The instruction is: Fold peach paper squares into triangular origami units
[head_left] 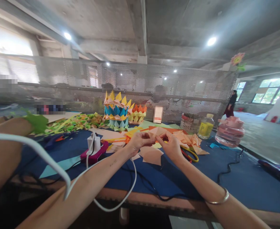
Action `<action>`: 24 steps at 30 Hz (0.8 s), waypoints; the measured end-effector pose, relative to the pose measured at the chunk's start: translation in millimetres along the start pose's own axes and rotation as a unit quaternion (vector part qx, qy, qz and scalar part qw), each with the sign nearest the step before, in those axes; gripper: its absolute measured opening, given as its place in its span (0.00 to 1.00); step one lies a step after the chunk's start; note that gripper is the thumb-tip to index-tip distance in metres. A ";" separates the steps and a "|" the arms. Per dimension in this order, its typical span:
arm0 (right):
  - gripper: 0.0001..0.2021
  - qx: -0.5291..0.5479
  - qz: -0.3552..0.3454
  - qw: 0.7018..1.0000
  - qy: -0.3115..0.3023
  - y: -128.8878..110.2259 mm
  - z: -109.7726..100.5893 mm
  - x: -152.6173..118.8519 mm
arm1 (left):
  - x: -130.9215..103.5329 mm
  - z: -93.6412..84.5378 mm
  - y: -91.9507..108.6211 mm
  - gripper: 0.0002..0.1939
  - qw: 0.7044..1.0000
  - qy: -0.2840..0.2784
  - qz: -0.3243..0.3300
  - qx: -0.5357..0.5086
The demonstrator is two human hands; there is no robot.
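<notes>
My left hand (142,142) and my right hand (170,144) meet above the middle of the blue table (190,181). Their fingertips pinch a small piece of peach paper (156,133) between them. Just below the hands lies a flat peach sheet (151,155). More folded peach paper (187,138) is heaped to the right of my right hand, beside scissors with yellow handles (192,155). Orange and yellow paper strips lie behind my left hand. The fingers partly cover the held piece, so its exact shape is unclear.
Folded-paper baskets (116,116) stand at the back. A pink power block (94,152) with a white plug and cables is left of centre. A yellow-labelled bottle (205,126) and pink jug (230,132) stand right. Another person's hand (13,127) holds green paper at far left.
</notes>
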State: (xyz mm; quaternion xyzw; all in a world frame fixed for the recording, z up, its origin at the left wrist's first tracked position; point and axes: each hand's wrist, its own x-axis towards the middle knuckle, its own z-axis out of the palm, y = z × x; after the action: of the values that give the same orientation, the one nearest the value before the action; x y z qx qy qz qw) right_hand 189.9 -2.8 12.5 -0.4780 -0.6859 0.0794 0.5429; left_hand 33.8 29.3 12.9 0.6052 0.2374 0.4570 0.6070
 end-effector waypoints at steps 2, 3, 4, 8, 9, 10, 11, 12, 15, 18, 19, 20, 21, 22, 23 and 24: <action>0.11 -0.002 -0.001 1.000 -0.002 -1.6 0.2 -0.3 | 0.7 -0.2 -1.4 0.16 1.000 0.008 0.003 0.004; 0.10 -0.002 -0.001 1.000 -0.005 -2.1 0.4 -0.4 | 1.0 -0.3 -2.0 0.16 1.000 0.012 0.005 0.003; 0.10 -0.002 -0.001 1.000 -0.006 -2.3 0.7 -0.5 | 1.3 -0.3 -2.4 0.16 1.000 0.014 0.008 0.003; 0.10 -0.007 -0.009 1.000 -0.009 -1.2 1.6 -0.8 | 1.6 -0.4 -2.9 0.15 1.000 0.010 0.021 0.004; 0.10 -0.012 -0.011 1.000 -0.008 -0.9 1.7 -0.9 | 1.6 -0.4 -2.9 0.15 1.000 0.010 0.024 0.004; 0.10 -0.018 -0.012 1.000 -0.007 -0.7 1.7 -1.0 | 1.6 -0.4 -2.9 0.14 1.000 0.009 0.026 0.004; 0.10 -0.024 -0.013 1.000 -0.006 -0.7 1.7 -1.0 | 1.7 -0.4 -2.9 0.14 1.000 0.008 0.029 0.003; 0.10 -0.028 -0.013 0.999 -0.007 -0.9 1.8 -1.1 | 1.7 -0.4 -3.0 0.14 0.999 0.005 0.031 0.003; 0.09 -0.035 -0.016 0.999 -0.009 -2.2 1.8 -1.1 | 1.6 -0.1 -2.5 0.13 0.999 0.003 0.032 0.005; 0.09 -0.041 -0.020 0.999 -0.008 -3.7 1.8 -1.1 | 0.6 1.1 -0.5 0.13 1.000 0.012 0.027 0.009; 0.09 -0.043 -0.021 0.999 -0.008 -4.1 1.7 -1.2 | 0.1 1.5 0.3 0.13 1.000 0.016 0.024 0.010; 0.09 -0.044 -0.021 0.999 -0.009 -4.3 1.6 -1.2 | -0.4 2.0 1.2 0.13 1.000 0.019 0.022 0.010; 0.09 -0.044 -0.022 0.999 -0.009 -4.5 1.5 -1.3 | -0.8 2.3 1.9 0.13 1.000 0.022 0.019 0.011; 0.09 -0.044 -0.024 0.999 -0.009 -4.6 1.4 -1.4 | -1.2 2.6 2.4 0.14 1.000 0.024 0.015 0.011; 0.09 -0.043 -0.025 0.999 -0.007 -4.7 1.4 -1.5 | -1.4 2.7 2.8 0.14 1.000 0.026 0.010 0.011; 0.09 -0.043 -0.027 0.999 -0.006 -4.6 1.4 -1.6 | -1.5 2.6 2.8 0.14 1.000 0.026 0.005 0.008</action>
State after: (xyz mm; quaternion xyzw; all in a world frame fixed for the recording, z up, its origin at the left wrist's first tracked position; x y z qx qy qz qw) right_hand 186.1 -5.9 13.8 -0.4814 -0.7049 0.0383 0.5195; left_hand 34.6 26.2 15.6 0.5995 0.2537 0.4735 0.5933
